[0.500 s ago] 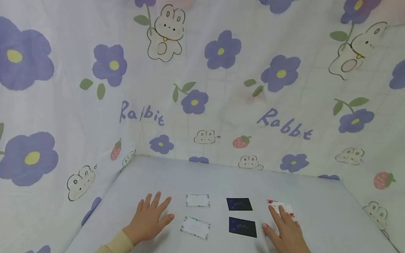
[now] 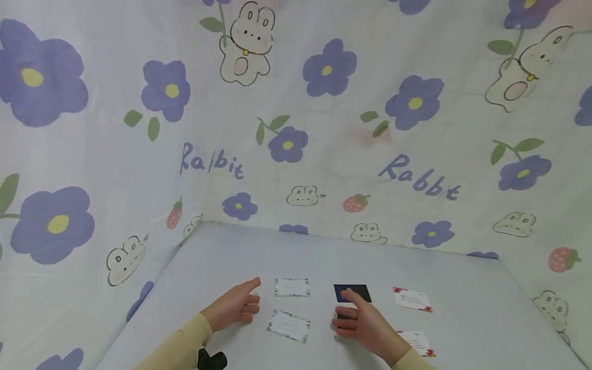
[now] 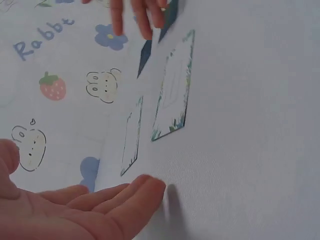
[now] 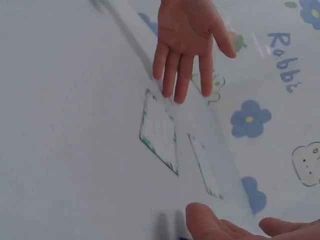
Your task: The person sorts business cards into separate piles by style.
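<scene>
1. The right hand covered most of the near black card, leaving only dark slivers between its fingers in the head view. Its thumb overlapped part of the far black card. Whether the hand touched either card could not be told.
2. The right wrist hid the left part of the near red-flowered card. A black object, unidentifiable, was cut off by the bottom edge beside the pale yellow left sleeve.
3. The cards' print was too small to read.
4. The far leafy-bordered card and the near leafy-bordered card were white, edged in green foliage; the near one lay slightly askew. The black pair had blue marks. The far red-flowered card was white with red corner blooms, like its partner.
5. All lay flat on a white table: leafy pair on the left, black pair in the middle, red-flowered pair on the right.
6. The left hand was just left of the leafy pair, palm inward, fingers loosely extended, holding nothing. The right hand faced it, fingers likewise relaxed and slightly apart.
7. Count: six cards, two per design; two hands.
</scene>
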`<state>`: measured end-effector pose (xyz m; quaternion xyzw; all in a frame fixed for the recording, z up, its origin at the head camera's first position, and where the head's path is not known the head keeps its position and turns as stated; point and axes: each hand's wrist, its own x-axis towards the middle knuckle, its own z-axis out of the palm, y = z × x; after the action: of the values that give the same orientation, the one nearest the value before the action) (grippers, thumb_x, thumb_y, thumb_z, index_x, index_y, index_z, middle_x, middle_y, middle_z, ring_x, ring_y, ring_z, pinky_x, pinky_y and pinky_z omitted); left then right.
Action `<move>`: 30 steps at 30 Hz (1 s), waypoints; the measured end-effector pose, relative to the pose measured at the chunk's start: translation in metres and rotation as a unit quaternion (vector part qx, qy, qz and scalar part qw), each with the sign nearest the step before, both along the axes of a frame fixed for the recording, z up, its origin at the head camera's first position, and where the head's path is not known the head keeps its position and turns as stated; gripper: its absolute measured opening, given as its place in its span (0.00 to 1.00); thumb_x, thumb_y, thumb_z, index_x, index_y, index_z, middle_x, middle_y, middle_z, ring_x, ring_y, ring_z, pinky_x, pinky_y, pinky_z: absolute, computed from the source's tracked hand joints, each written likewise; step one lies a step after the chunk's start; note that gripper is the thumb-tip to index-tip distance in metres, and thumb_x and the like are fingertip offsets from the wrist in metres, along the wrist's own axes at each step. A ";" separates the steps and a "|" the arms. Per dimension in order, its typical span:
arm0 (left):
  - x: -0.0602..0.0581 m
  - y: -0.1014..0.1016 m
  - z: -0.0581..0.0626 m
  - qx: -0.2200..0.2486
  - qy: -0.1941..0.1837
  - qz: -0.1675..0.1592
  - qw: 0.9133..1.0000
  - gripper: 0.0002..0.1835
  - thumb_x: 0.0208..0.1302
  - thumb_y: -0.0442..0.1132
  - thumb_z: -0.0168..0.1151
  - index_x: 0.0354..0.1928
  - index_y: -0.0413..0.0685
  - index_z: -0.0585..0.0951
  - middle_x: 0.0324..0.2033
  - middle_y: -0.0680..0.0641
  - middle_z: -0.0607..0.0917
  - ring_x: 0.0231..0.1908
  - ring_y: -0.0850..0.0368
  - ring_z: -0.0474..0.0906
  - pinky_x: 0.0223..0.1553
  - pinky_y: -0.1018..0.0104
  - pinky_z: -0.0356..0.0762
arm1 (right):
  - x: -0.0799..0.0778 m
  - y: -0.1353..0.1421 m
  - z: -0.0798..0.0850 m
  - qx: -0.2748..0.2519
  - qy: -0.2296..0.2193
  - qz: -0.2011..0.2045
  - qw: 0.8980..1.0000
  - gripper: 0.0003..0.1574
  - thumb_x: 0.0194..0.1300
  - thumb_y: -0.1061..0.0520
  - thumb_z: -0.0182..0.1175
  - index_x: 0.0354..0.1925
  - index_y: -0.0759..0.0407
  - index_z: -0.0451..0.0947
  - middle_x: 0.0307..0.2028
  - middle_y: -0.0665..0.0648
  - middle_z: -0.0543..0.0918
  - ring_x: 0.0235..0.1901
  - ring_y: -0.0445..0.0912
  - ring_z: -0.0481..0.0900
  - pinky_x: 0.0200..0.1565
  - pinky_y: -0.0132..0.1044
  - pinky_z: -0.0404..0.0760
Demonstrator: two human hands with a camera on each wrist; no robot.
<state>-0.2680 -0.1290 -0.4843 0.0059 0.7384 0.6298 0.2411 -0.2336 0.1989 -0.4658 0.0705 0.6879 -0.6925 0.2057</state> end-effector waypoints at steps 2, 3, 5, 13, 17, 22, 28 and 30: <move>-0.001 0.000 -0.003 0.041 -0.030 0.003 0.999 0.44 0.79 0.64 0.39 0.79 0.33 0.50 0.70 0.21 0.64 0.67 0.29 0.72 0.65 0.40 0.75 | 0.000 -0.003 -0.005 -0.047 -0.028 0.007 0.998 0.50 0.80 0.35 0.38 0.79 0.70 0.41 0.72 0.84 0.57 0.63 0.68 0.77 0.60 0.55 0.82; -0.001 -0.001 -0.004 0.062 -0.041 0.003 0.997 0.45 0.79 0.63 0.38 0.79 0.33 0.48 0.70 0.19 0.64 0.67 0.28 0.72 0.66 0.39 0.74 | 0.000 -0.004 -0.007 -0.065 -0.040 0.009 0.997 0.52 0.80 0.34 0.39 0.79 0.70 0.40 0.72 0.84 0.57 0.63 0.68 0.78 0.61 0.56 0.82; 0.000 -0.002 -0.006 0.094 -0.062 0.001 0.994 0.46 0.80 0.64 0.36 0.79 0.31 0.47 0.69 0.18 0.64 0.66 0.27 0.72 0.66 0.39 0.73 | 0.001 -0.006 -0.012 -0.094 -0.057 0.019 0.994 0.54 0.79 0.33 0.38 0.79 0.72 0.39 0.72 0.85 0.56 0.64 0.69 0.77 0.64 0.58 0.79; 0.004 -0.003 -0.010 0.158 -0.109 -0.015 0.981 0.52 0.75 0.70 0.39 0.79 0.31 0.44 0.70 0.19 0.64 0.67 0.26 0.71 0.69 0.38 0.70 | 0.003 -0.013 -0.022 -0.153 -0.090 0.039 0.983 0.55 0.79 0.31 0.35 0.79 0.72 0.36 0.74 0.84 0.50 0.71 0.74 0.65 0.72 0.64 0.65; 0.005 -0.002 -0.013 0.164 -0.119 -0.019 0.979 0.54 0.74 0.72 0.39 0.79 0.31 0.44 0.70 0.19 0.65 0.66 0.27 0.72 0.69 0.38 0.70 | 0.005 -0.019 -0.023 -0.159 -0.094 0.037 0.982 0.53 0.80 0.32 0.33 0.78 0.71 0.35 0.74 0.85 0.50 0.71 0.75 0.64 0.73 0.64 0.63; 0.004 0.002 -0.015 0.167 -0.125 -0.028 0.978 0.54 0.73 0.73 0.40 0.79 0.31 0.45 0.70 0.20 0.65 0.66 0.28 0.73 0.69 0.37 0.70 | 0.005 -0.024 -0.025 -0.161 -0.096 0.038 0.982 0.53 0.80 0.32 0.32 0.78 0.72 0.34 0.73 0.86 0.51 0.72 0.74 0.64 0.74 0.64 0.62; 0.002 0.002 -0.017 0.179 -0.130 -0.038 0.974 0.51 0.76 0.71 0.36 0.79 0.33 0.45 0.70 0.20 0.64 0.69 0.28 0.70 0.70 0.37 0.69 | 0.004 -0.023 -0.026 -0.160 -0.098 0.029 0.982 0.60 0.76 0.27 0.38 0.79 0.72 0.36 0.73 0.84 0.56 0.70 0.71 0.69 0.73 0.62 0.66; 0.001 0.002 -0.019 0.183 -0.134 -0.040 0.973 0.51 0.76 0.71 0.36 0.79 0.33 0.46 0.70 0.20 0.64 0.69 0.28 0.70 0.70 0.38 0.69 | 0.004 -0.022 -0.026 -0.160 -0.100 0.026 0.982 0.62 0.75 0.25 0.40 0.79 0.72 0.38 0.73 0.83 0.58 0.70 0.70 0.70 0.72 0.61 0.67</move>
<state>-0.2668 -0.1270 -0.5030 -0.0050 0.5707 0.7392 0.3576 -0.2297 0.1773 -0.4920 0.0875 0.5454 -0.7776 0.3003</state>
